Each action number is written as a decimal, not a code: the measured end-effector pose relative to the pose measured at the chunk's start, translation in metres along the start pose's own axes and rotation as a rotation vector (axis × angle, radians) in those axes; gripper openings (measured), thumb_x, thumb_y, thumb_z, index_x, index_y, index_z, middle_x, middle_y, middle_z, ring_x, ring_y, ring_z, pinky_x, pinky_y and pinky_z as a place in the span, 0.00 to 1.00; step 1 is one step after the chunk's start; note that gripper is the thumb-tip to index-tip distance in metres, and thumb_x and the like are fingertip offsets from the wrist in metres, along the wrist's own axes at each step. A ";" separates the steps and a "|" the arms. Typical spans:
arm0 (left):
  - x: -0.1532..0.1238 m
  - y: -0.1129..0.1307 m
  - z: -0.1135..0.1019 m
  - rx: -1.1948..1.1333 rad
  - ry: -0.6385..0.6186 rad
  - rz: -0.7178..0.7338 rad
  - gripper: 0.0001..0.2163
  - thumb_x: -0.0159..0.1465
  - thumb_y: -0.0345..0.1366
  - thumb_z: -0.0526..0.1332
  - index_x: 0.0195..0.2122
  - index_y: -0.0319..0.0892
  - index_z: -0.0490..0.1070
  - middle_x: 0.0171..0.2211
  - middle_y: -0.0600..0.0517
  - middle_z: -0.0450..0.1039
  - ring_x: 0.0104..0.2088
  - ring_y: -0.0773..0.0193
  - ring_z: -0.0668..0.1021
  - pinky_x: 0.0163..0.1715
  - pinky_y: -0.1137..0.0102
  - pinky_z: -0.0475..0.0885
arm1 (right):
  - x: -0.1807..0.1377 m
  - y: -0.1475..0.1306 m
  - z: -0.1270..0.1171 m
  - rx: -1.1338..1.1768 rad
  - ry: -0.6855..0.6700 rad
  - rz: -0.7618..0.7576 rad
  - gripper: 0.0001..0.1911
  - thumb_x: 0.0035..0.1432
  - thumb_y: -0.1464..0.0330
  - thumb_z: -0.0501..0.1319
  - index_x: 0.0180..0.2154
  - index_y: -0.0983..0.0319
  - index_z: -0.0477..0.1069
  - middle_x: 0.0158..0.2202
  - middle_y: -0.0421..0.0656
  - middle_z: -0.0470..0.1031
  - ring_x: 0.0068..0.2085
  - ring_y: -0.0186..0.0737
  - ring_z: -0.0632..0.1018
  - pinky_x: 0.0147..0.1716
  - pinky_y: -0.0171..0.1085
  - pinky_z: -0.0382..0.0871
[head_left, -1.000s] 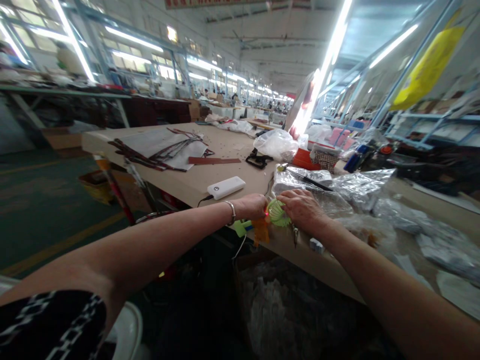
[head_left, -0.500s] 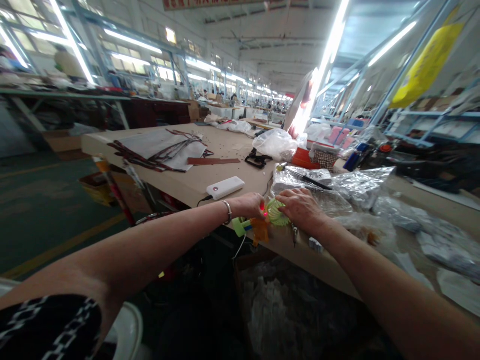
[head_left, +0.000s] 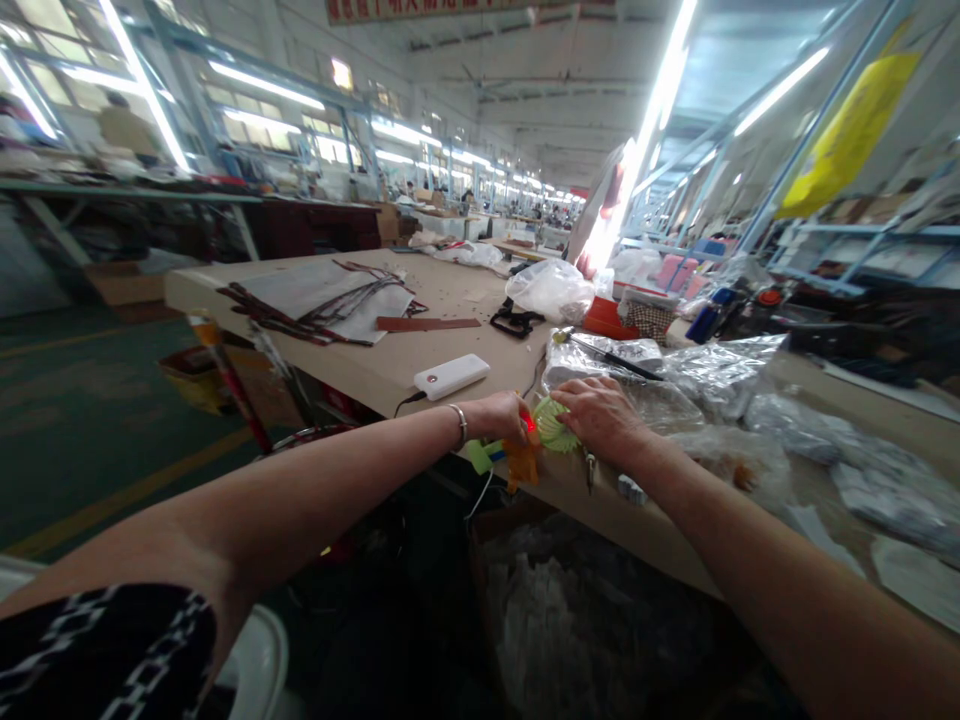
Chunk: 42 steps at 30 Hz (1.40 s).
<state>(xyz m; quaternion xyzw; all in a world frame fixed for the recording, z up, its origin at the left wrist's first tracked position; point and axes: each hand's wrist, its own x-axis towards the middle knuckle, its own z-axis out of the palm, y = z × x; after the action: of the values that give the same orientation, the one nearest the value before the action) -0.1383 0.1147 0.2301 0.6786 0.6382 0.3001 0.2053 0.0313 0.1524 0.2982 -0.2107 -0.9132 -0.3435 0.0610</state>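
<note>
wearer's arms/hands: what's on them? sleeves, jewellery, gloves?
No gloves. Left hand has a thin silver bangle at the wrist and, at the upper arm, a short black sleeve with white chain-like pattern. Right hand and forearm are bare, no sleeve in view.

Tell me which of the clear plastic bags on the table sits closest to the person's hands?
The crinkled clear plastic bag lying flat right behind the right hand; the puffed-up white bag sits much farther back.
</note>
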 end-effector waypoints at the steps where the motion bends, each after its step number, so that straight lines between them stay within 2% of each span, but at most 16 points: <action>1: -0.001 0.002 -0.001 0.002 -0.003 -0.003 0.09 0.46 0.31 0.66 0.31 0.37 0.73 0.22 0.56 0.68 0.23 0.69 0.67 0.20 0.76 0.60 | 0.000 0.000 0.000 -0.001 0.000 -0.002 0.11 0.59 0.66 0.59 0.45 0.56 0.71 0.47 0.40 0.74 0.47 0.45 0.72 0.47 0.43 0.58; 11: -0.005 0.009 -0.004 0.062 0.000 -0.010 0.09 0.47 0.32 0.66 0.30 0.37 0.74 0.22 0.55 0.69 0.23 0.68 0.67 0.21 0.74 0.61 | -0.002 0.002 0.007 0.015 0.040 0.006 0.14 0.59 0.66 0.59 0.48 0.56 0.70 0.49 0.40 0.73 0.48 0.44 0.71 0.47 0.42 0.57; 19: -0.005 0.003 0.002 0.180 0.151 0.074 0.11 0.50 0.34 0.64 0.35 0.38 0.76 0.25 0.52 0.71 0.26 0.66 0.69 0.26 0.73 0.63 | -0.004 0.000 0.008 0.010 0.040 0.014 0.15 0.59 0.66 0.58 0.49 0.56 0.69 0.50 0.41 0.72 0.49 0.43 0.70 0.48 0.42 0.55; 26: -0.005 0.004 0.003 0.265 0.181 0.140 0.09 0.54 0.33 0.59 0.30 0.38 0.77 0.22 0.50 0.72 0.24 0.65 0.68 0.26 0.71 0.62 | -0.005 0.000 0.008 0.014 0.038 0.020 0.14 0.59 0.65 0.58 0.48 0.57 0.69 0.49 0.41 0.72 0.49 0.44 0.70 0.48 0.43 0.55; 31: -0.006 0.005 0.004 0.290 0.185 0.148 0.08 0.54 0.33 0.58 0.30 0.37 0.77 0.23 0.50 0.73 0.24 0.65 0.69 0.25 0.72 0.62 | -0.002 -0.013 0.002 0.002 0.082 -0.061 0.18 0.58 0.64 0.59 0.51 0.58 0.66 0.53 0.43 0.69 0.53 0.47 0.66 0.52 0.45 0.53; 34: -0.010 0.002 0.000 0.299 0.218 0.150 0.09 0.54 0.36 0.61 0.32 0.37 0.76 0.25 0.50 0.74 0.25 0.65 0.71 0.25 0.72 0.63 | 0.004 -0.025 0.000 0.019 0.046 -0.101 0.18 0.58 0.65 0.60 0.51 0.58 0.66 0.53 0.43 0.69 0.54 0.48 0.65 0.54 0.47 0.51; 37: -0.024 -0.005 -0.006 0.307 0.299 0.151 0.09 0.54 0.36 0.62 0.34 0.38 0.75 0.28 0.49 0.75 0.28 0.64 0.73 0.28 0.72 0.66 | 0.011 -0.033 0.000 0.034 -0.015 -0.113 0.11 0.59 0.66 0.58 0.45 0.59 0.70 0.48 0.44 0.72 0.53 0.47 0.66 0.56 0.48 0.50; 40: -0.050 -0.009 -0.006 0.332 0.477 0.160 0.09 0.60 0.33 0.55 0.37 0.37 0.73 0.35 0.45 0.74 0.36 0.60 0.74 0.38 0.68 0.68 | 0.015 -0.036 0.001 0.026 -0.050 -0.124 0.08 0.61 0.66 0.56 0.37 0.60 0.73 0.44 0.44 0.75 0.51 0.46 0.69 0.56 0.50 0.49; 42: -0.069 -0.009 0.003 0.352 0.570 0.183 0.10 0.63 0.33 0.51 0.36 0.37 0.71 0.37 0.44 0.73 0.39 0.58 0.73 0.43 0.66 0.67 | 0.018 -0.038 0.002 0.015 -0.069 -0.131 0.09 0.61 0.66 0.55 0.37 0.59 0.73 0.42 0.44 0.75 0.49 0.46 0.70 0.57 0.51 0.49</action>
<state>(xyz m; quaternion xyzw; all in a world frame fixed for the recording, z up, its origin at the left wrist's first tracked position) -0.1434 0.0474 0.2115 0.6470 0.6484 0.3798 -0.1291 -0.0014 0.1341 0.2789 -0.1616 -0.9292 -0.3323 0.0084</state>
